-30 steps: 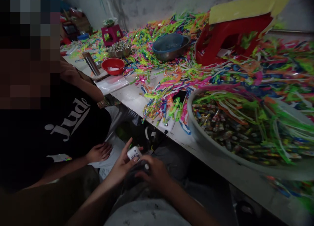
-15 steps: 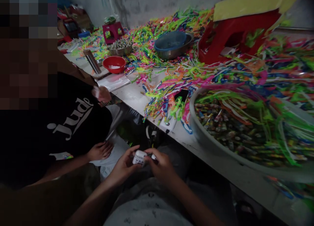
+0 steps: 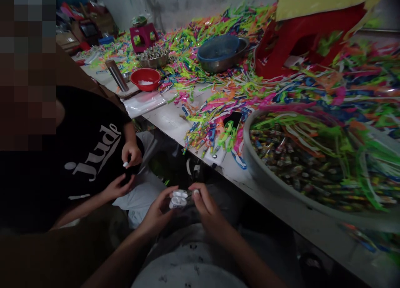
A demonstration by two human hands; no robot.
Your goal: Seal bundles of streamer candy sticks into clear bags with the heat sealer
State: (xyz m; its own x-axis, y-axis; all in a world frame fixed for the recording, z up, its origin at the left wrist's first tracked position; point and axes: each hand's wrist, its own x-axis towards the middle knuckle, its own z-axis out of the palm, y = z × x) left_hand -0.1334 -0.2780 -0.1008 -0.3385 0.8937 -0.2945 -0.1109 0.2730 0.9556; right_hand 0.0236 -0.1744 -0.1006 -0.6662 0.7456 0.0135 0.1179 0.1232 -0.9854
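Above my lap, my left hand (image 3: 161, 207) grips a small white earbud case (image 3: 178, 202) by its side. The lid of the case is up, and its pale inside faces me. Just to the right, my right hand (image 3: 203, 200) pinches a white earbud (image 3: 196, 192) between thumb and fingers, apart from the case. Most of the earbud is covered by the fingers. At the left sits another person in a black shirt (image 3: 100, 150), whose raised hand (image 3: 131, 153) holds a small white piece.
A white table (image 3: 168, 123) runs along my front, heaped with bright plastic strips (image 3: 215, 117). On it stand a large grey tub (image 3: 250, 155) of small colourful pieces, a red bowl (image 3: 145, 77), a blue basin (image 3: 217, 48), a metal flask (image 3: 117, 75) and a red stool (image 3: 281, 55).
The earbud case has gone from lid down to lid up in my left hand. My right hand has drawn slightly away from it. The other person's hands have come together.
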